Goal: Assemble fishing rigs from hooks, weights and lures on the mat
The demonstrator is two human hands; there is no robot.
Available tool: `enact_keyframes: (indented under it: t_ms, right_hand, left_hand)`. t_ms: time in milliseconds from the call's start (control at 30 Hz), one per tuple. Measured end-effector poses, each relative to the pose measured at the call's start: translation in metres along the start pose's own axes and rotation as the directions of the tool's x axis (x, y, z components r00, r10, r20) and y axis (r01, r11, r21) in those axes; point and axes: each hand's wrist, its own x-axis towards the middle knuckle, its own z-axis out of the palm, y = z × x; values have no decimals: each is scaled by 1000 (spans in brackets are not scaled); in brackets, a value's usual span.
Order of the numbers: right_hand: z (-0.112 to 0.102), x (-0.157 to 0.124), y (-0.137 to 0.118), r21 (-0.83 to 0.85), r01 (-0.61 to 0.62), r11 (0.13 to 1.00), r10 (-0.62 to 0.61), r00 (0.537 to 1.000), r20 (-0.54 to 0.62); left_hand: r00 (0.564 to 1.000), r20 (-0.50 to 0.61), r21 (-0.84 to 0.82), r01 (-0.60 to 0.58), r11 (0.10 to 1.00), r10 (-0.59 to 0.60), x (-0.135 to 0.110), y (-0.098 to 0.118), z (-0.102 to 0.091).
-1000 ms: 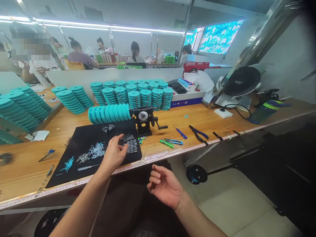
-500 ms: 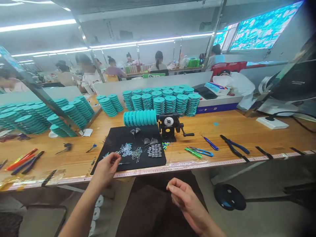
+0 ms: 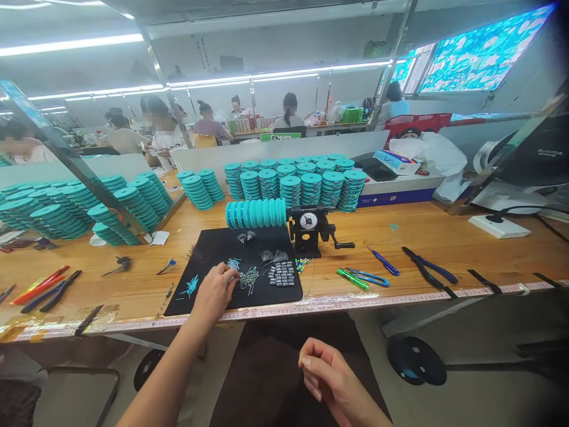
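Observation:
My left hand (image 3: 217,289) is over the black mat (image 3: 262,296), its fingers bent together beside a heap of small light-blue pieces (image 3: 233,264) and a pile of tiny greenish metal parts (image 3: 249,279). Whatever it may pinch is hidden. Thin teal sticks (image 3: 190,286) lie left of it. My right hand (image 3: 326,373) is in front of the table edge, thumb and forefinger pressed together; anything between them is too small to make out. Grey cylinders (image 3: 282,274) and bundles of fine wires (image 3: 273,257) rest on the mat's right side.
Behind the mat stands a hand-cranked winder (image 3: 309,228) carrying a row of teal spools (image 3: 255,213). Stacked teal spools (image 3: 291,190) line the back. To the right lie a green marker (image 3: 352,279), blue snips (image 3: 368,277), a blue-handled tool (image 3: 384,261) and pliers (image 3: 429,267).
My left hand has moved right and slightly forward to the light-blue heap, uncovering the teal sticks. My right hand is slightly lower in the picture, still pinched. The view has shifted slightly.

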Motion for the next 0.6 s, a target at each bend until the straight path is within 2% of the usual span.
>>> enact_keyframes:
  t_ms: [200, 300, 467, 600]
  right_hand:
    - [3, -1, 0, -31, -49, 998, 49, 999, -8]
    - [5, -4, -1, -25, -13, 1000, 13, 1000, -2]
    - [4, -5, 0, -45, -7, 999, 6, 1000, -22]
    - [0, -1, 5, -80, -12, 997, 13, 1000, 11]
  left_hand:
    - [999, 31, 105, -40, 994, 37, 9, 7, -3]
    - [1000, 10, 125, -19, 992, 18, 13, 6, -5]
    - [996, -60, 101, 73, 992, -67, 13, -4, -10]
    - [995, -28, 48, 94, 994, -93, 11, -16, -12]
